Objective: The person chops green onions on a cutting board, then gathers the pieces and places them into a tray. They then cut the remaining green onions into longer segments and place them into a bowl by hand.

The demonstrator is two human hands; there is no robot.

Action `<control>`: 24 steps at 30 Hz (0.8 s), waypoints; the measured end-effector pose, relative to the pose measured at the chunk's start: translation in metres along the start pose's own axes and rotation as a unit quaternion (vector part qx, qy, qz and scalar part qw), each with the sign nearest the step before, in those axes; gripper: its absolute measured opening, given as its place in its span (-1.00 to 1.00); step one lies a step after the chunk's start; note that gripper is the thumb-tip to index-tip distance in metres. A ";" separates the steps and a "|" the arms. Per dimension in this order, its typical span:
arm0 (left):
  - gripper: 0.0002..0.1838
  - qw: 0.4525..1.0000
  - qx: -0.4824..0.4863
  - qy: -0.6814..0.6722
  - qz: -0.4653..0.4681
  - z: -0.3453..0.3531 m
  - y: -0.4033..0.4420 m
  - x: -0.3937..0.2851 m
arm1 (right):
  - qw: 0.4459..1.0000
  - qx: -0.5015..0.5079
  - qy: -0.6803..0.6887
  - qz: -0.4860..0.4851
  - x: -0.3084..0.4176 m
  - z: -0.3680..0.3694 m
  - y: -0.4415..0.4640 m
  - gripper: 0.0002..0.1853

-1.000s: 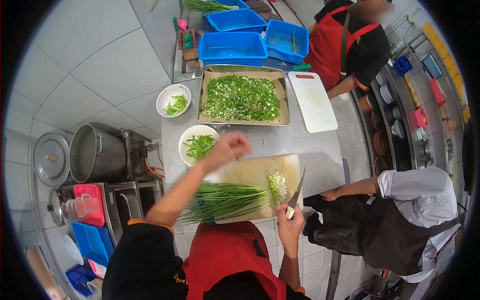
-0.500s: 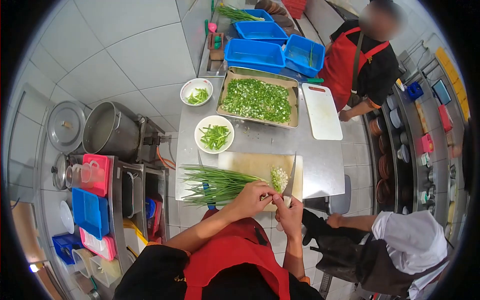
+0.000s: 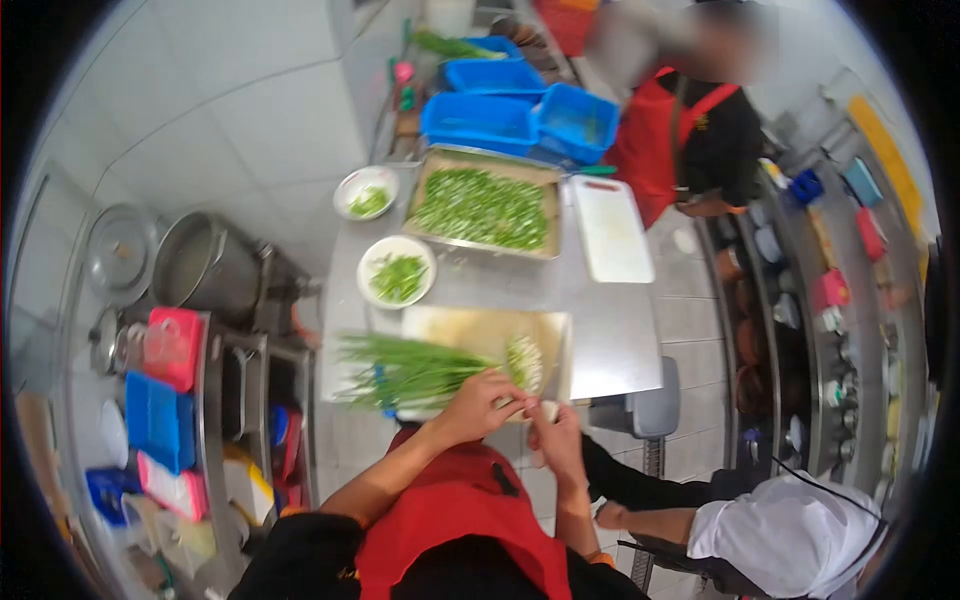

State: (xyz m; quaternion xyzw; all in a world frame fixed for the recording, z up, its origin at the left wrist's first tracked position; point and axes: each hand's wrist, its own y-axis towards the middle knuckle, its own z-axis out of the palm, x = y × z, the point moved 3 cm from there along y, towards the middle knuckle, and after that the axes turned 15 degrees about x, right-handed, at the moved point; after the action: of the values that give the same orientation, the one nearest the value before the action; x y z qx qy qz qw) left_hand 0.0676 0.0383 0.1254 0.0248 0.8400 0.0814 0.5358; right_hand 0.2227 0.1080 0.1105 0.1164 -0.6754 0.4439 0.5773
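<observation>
My left hand (image 3: 480, 408) is closed in a pinch at the front edge of the cutting board (image 3: 450, 322). Its fingertips meet those of my right hand (image 3: 557, 438), which is also closed. Whatever small thing they pinch is too blurred to make out. A bunch of green onions (image 3: 405, 368) lies on the left of the board and past its edge, with its cut end close to my left hand. Just beyond my fingers is a small pile of chopped white and pale green onion (image 3: 523, 362). No knife can be made out clearly now.
Behind the board stand a bowl of cut green pieces (image 3: 397, 272), a smaller bowl (image 3: 366, 193), a tray of chopped green onion (image 3: 480, 208) and a white board (image 3: 612, 230). Blue bins (image 3: 480, 122) sit farther back. Co-workers stand at the far right (image 3: 670, 140) and near right (image 3: 790, 530).
The whole view has shifted and blurred as the head moved. My hands stay together at the board's front edge. The knife blade seen beside the right hand earlier is no longer distinct.
</observation>
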 end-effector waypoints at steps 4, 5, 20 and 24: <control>-0.88 0.999 0.024 0.010 -0.033 0.018 0.008 0.008 | 0.999 0.011 0.049 -0.015 -0.009 -0.013 0.002 -0.72; -0.87 0.999 0.016 -0.003 -0.032 0.020 0.010 0.007 | 0.997 0.018 0.072 -0.024 -0.007 -0.015 0.001 -0.74; -0.81 0.955 0.035 -0.252 -0.154 0.072 0.021 0.033 | 0.981 0.013 0.195 -0.018 -0.040 -0.056 0.000 -0.79; -0.80 0.952 0.005 -0.264 -0.152 0.089 0.024 0.043 | 0.987 -0.022 0.160 -0.020 -0.051 -0.062 0.005 -0.80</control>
State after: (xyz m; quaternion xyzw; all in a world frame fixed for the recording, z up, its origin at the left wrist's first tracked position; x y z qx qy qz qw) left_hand 0.1289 0.0770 0.0544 -0.0793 0.6627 -0.0148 0.7445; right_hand 0.2771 0.1385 0.0590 0.0447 -0.5816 0.4301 0.6891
